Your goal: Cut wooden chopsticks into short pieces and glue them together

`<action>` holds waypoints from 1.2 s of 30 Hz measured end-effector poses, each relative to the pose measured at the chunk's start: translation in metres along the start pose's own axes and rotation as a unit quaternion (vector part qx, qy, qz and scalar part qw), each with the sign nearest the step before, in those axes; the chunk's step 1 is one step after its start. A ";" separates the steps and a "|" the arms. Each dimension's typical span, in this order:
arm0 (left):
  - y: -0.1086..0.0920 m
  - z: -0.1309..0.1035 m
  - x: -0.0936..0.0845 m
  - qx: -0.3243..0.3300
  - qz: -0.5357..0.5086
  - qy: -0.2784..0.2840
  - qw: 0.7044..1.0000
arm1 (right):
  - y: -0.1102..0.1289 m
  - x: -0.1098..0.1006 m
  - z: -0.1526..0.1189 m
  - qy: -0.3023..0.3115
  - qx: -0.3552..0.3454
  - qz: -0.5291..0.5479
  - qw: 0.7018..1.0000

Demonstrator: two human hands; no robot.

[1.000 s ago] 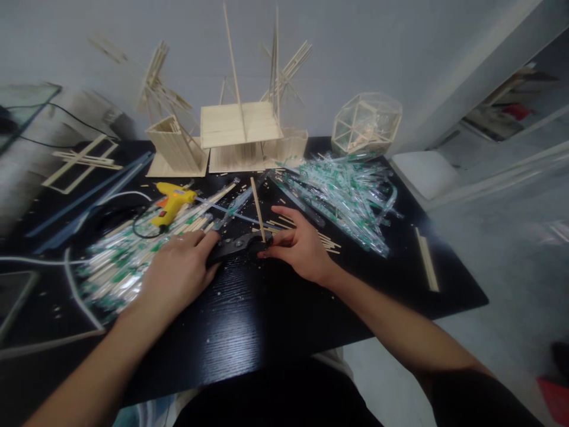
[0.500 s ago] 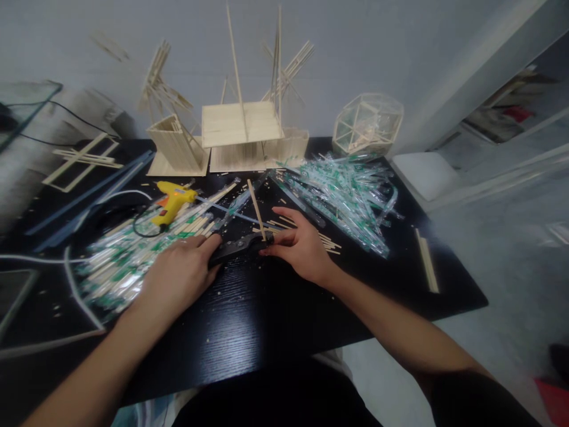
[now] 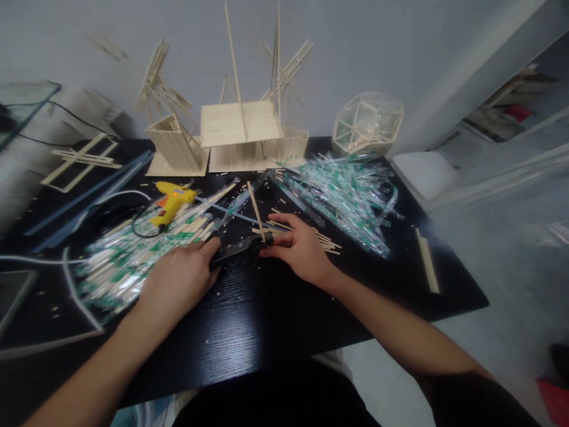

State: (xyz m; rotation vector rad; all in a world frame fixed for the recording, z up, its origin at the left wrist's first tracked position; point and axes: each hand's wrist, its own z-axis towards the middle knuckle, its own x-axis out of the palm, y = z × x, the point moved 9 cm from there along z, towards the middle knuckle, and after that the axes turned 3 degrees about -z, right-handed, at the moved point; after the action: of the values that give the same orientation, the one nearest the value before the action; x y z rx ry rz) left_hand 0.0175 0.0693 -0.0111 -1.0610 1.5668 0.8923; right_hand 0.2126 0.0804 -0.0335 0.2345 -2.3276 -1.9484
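Observation:
My left hand (image 3: 184, 273) is closed around the handle of a black cutting tool (image 3: 235, 249) held low over the table. A thin wooden stick (image 3: 255, 204) slants up from the tool's jaws. At the tool's right end, my right hand (image 3: 300, 246) is closed, its thumb and fingertips pinched near the stick's lower end; exactly what they grip is too small to tell. Several loose sticks (image 3: 328, 244) lie behind and beside my right hand. Wrapped sticks (image 3: 128, 255) are piled behind my left hand.
A yellow glue gun (image 3: 171, 204) lies on the black table (image 3: 284, 320) at the left. Wooden models (image 3: 240, 121) stand along the wall. Clear and green wrappers (image 3: 351, 190) form a heap at the right. Two strips (image 3: 427, 261) lie near the right edge.
The fingers of my right hand have shifted slightly down and left. My left hand still holds the tool, and the stick remains in nearly the same place.

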 end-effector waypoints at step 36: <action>0.024 0.008 -0.008 -0.068 -0.036 -0.054 0.996 | 0.002 0.003 0.001 0.024 -0.039 -0.062 0.997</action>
State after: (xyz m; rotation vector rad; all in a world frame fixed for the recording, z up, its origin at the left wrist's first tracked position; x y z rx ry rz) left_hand -0.0018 0.0861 -0.0042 -1.1378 1.3859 1.0010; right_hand 0.2097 0.0807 -0.0317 0.4227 -2.2510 -2.0607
